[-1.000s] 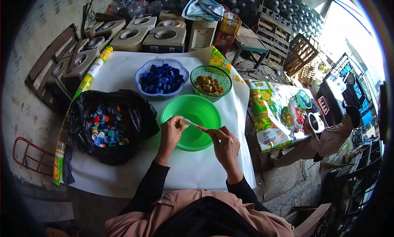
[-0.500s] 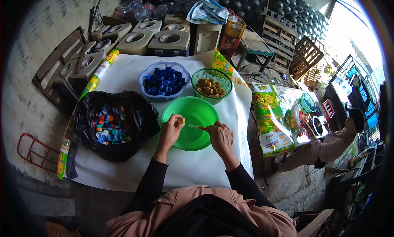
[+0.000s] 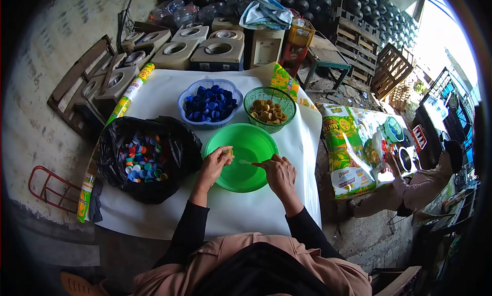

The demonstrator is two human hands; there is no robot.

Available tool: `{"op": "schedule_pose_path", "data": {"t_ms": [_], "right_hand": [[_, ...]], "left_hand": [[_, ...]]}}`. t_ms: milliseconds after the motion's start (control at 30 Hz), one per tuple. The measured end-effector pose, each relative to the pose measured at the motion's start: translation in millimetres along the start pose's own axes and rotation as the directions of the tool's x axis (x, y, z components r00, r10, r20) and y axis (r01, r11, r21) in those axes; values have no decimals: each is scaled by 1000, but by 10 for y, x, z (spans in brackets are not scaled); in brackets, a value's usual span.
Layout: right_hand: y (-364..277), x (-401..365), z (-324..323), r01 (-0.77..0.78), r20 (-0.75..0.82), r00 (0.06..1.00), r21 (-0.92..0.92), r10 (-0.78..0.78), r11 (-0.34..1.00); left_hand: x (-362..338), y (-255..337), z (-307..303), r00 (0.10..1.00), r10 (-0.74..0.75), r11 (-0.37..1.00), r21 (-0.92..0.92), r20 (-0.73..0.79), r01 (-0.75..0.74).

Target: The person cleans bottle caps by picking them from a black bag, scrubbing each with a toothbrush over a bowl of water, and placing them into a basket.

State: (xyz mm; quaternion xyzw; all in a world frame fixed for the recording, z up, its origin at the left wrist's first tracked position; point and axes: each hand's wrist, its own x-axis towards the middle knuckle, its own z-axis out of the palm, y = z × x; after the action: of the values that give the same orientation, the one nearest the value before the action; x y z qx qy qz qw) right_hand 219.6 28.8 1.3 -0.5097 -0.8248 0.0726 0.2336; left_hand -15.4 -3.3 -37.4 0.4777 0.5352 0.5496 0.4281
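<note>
Above the green basin (image 3: 256, 180), my left hand (image 3: 212, 168) pinches a tan bottle cap (image 3: 230, 153) between thumb and fingers. My right hand (image 3: 281, 175) is closed around the red handle of what looks like a toothbrush (image 3: 246, 162). Its pale head points left towards the cap, with a gap between them. Behind the basin stand a lavender basket (image 3: 184, 120) of blue caps (image 3: 210, 104) and a green mesh basket (image 3: 291, 109) of tan caps (image 3: 267, 112). To the left, a black plastic bag (image 3: 174, 178) gapes around mixed-colour caps (image 3: 143, 160).
White sheeting (image 3: 154, 219) covers the table, with a printed roll (image 3: 128, 96) along its left edge. Beige dispenser-like housings (image 3: 220, 47) stand behind. At right, another person (image 3: 420, 191) is beside a surface with printed sheeting (image 3: 346, 157). A red metal frame (image 3: 48, 188) leans at left.
The view has shifted slightly, so the scene sits a little further right and lower. The cap has turned in my left fingers; both hands keep their holds.
</note>
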Motion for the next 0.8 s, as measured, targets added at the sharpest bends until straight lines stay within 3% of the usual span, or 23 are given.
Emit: {"op": "schedule_pose_path", "data": {"t_ms": [100, 200, 300, 400, 600, 733, 800], "right_hand": [[-81, -16, -207, -10, -135, 990, 138, 29, 990], [-187, -74, -399, -3, -134, 990, 288, 43, 958], [-207, -84, -291, 32, -174, 985, 247, 12, 968], [-168, -117, -258, -19, -54, 998, 336, 39, 942], [-167, -64, -309, -37, -87, 994, 245, 60, 969], [-105, 7, -181, -57, -60, 997, -9, 56, 998], [-62, -17, -117, -27, -5, 1000, 16, 27, 1000]], "left_hand": [[25, -26, -5, 999, -48, 992, -118, -12, 46], [36, 3, -36, 995, -100, 992, -80, 20, 101], [39, 60, -39, 991, -117, 987, -104, 65, 123], [23, 52, -26, 992, -118, 987, -108, 38, 121], [9, 32, 0, 998, -55, 997, -50, -40, 53], [-13, 20, 15, 996, 43, 994, 100, -80, -35], [-53, 66, 44, 993, 98, 978, 193, -70, -83]]}}
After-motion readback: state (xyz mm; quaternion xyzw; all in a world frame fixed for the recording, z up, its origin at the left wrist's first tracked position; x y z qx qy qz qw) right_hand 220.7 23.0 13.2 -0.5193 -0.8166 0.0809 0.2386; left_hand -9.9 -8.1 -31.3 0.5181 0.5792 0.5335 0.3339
